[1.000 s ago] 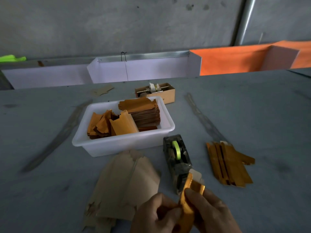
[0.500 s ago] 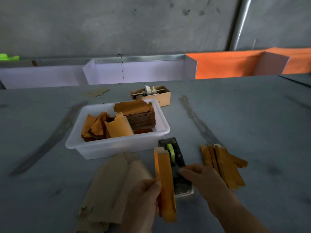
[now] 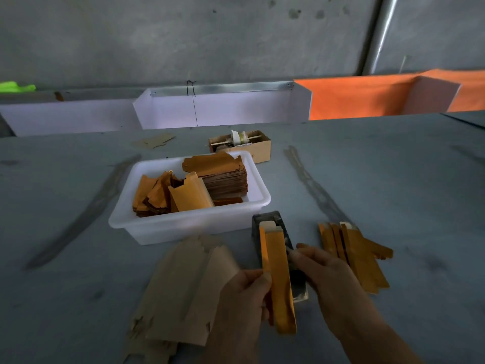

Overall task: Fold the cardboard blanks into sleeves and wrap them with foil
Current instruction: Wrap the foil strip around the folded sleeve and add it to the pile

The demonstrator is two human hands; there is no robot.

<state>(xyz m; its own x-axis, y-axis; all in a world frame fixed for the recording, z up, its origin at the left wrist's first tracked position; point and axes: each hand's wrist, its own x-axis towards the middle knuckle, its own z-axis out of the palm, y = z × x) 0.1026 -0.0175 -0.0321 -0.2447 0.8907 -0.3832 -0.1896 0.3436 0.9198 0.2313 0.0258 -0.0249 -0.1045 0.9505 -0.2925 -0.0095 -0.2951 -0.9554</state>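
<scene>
Near the bottom centre of the head view, a gold foil-wrapped sleeve (image 3: 278, 279) is held upright and slightly tilted by the left hand (image 3: 242, 306), whose thumb and curled fingers are pinched on its lower left edge; a pale cardboard tab is seen at the sleeve's top end. Just to the right, the right hand (image 3: 330, 279) is extended toward the tape dispenser (image 3: 267, 219), which is largely hidden behind the sleeve; its fingertips (image 3: 299, 249) are brought together at the dispenser's near end, but whether a strip of tape is gripped cannot be told. Right of that hand, a fanned pile of finished gold sleeves (image 3: 354, 253) is laid flat on the grey table (image 3: 406, 193). Left of the left hand, a loose stack of plain brown cardboard blanks (image 3: 189, 290) is spread on the table, partly blurred. Behind these, a white plastic tub (image 3: 183, 227) is placed, in which gold foil pieces (image 3: 157, 193) are heaped at the left and a neat stack of brown blanks (image 3: 223, 177) is kept at the right. Beyond the tub, a small open cardboard box (image 3: 259, 151) containing a white spool on a rod is seen. Along the table's far edge, white panels (image 3: 223, 109) and an orange panel (image 3: 354, 98) are stood against a concrete wall.
</scene>
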